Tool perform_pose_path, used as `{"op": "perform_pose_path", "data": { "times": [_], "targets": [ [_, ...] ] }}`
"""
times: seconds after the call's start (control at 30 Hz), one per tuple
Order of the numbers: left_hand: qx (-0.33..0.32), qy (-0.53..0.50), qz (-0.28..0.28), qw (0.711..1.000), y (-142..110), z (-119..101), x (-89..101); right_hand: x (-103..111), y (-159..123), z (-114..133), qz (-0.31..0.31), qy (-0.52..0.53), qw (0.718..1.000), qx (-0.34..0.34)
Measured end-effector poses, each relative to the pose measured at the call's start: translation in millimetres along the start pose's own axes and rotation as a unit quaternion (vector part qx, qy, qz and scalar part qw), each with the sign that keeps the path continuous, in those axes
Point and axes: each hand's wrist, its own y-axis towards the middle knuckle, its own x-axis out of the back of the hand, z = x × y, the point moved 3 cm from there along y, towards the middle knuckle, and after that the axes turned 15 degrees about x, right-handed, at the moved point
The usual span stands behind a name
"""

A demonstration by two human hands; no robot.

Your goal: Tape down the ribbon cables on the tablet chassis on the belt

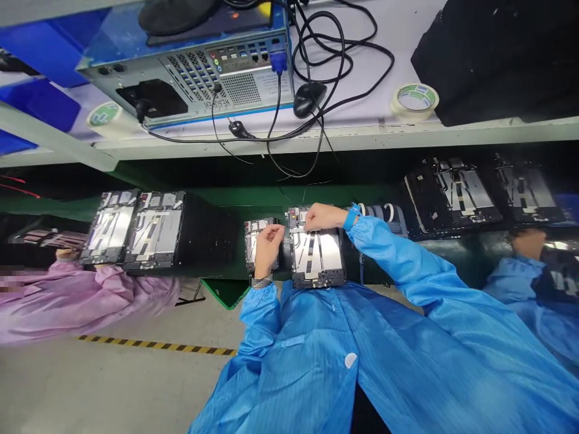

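Tablet (pixel 332 250) is lying opened at the near edge of the green bench (pixel 262 196), showing silver panels, black ribbon cables and a dark strip along its lower end. The right hand (pixel 323 217) is bending its fingers inward over the upper part; the left hand (pixel 269 241) is pinching above a smaller opened device (pixel 250 250). Whether either is gripping anything, I cannot tell. A narrow gap is separating both devices; a wider dark stretch is running leftward to two more tablets (pixel 156 232).
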Motion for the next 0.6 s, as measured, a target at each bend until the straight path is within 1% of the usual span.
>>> {"op": "perform_pose_path", "data": {
  "times": [0.23,0.6],
  "targets": [
    [0.008,0.046,0.025,0.999,4.0,-6.6,-5.5,-1.7,3.7,7.6,0.011,-0.040,0.999,-0.021],
    [0.015,0.052,0.044,0.998,2.4,-18.2,-8.5,-4.9,6.4,5.0,0.004,-0.067,0.997,-0.034]
  ]
}}
